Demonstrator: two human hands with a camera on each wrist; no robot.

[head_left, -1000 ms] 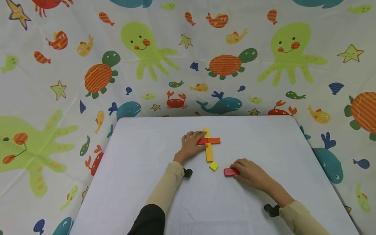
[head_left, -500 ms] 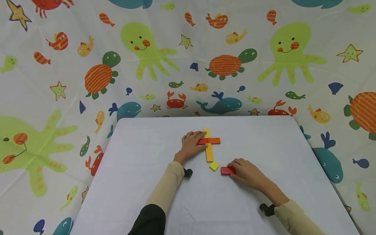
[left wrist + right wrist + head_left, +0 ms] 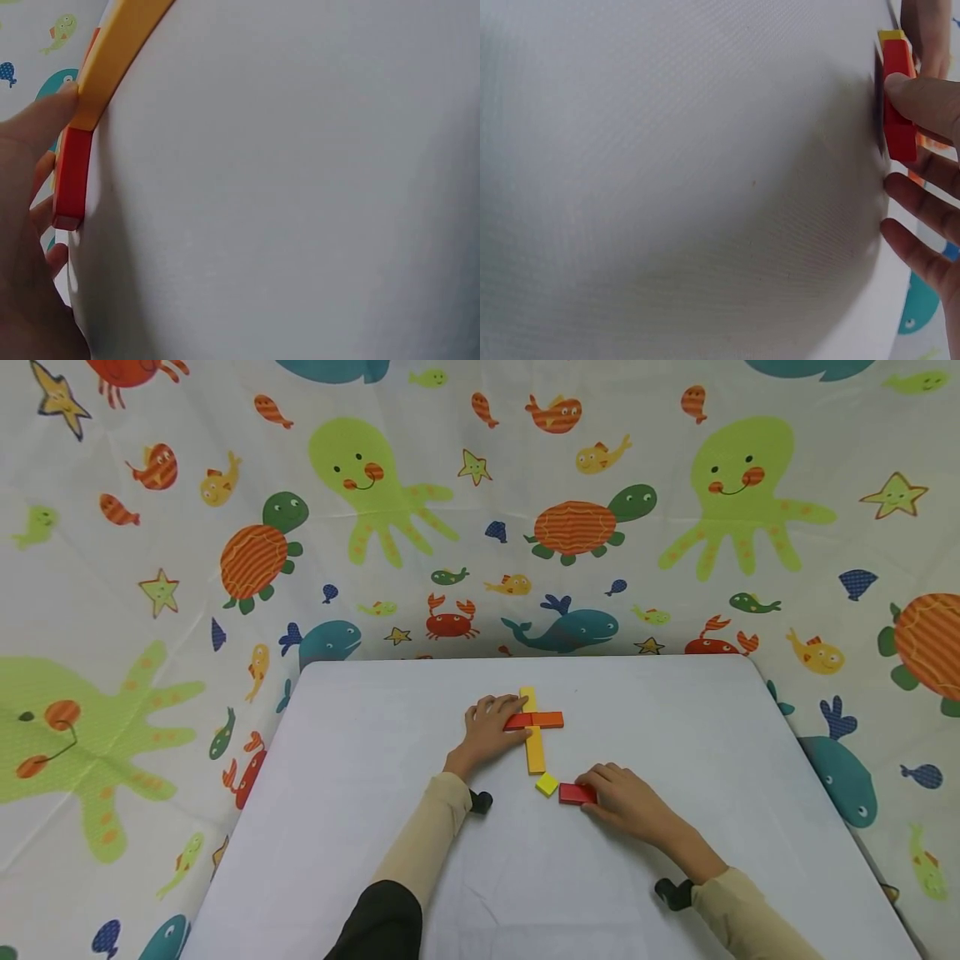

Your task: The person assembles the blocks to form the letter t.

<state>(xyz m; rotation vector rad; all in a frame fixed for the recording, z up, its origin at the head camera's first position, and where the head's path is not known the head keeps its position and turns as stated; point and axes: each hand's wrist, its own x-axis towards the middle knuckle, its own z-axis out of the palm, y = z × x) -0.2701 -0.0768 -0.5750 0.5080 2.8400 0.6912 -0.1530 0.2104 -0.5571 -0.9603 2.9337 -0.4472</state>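
On the white table, two yellow blocks, an upper one [image 3: 528, 697] and a lower one [image 3: 535, 752], line up with an orange block [image 3: 547, 719] and a red block [image 3: 518, 721] in a cross. My left hand [image 3: 489, 731] straddles the red block, its thumb touching the lower yellow block [image 3: 112, 60] in the left wrist view. A small yellow block [image 3: 547, 784] sits turned cornerwise below the cross. Just right of it, my right hand [image 3: 630, 802] pinches a second red block [image 3: 576, 793], the thumb on its near side [image 3: 900, 90] in the right wrist view.
The white tabletop [image 3: 360, 735] extends around both hands. Behind it hangs a cloth [image 3: 480, 593] printed with sea animals. A black wrist mount [image 3: 481, 802] is on the left wrist, another black mount [image 3: 672, 894] on the right.
My right hand has slid the second red block leftward and slightly up, close to the small yellow block. The left hand has stayed in place on the cross.
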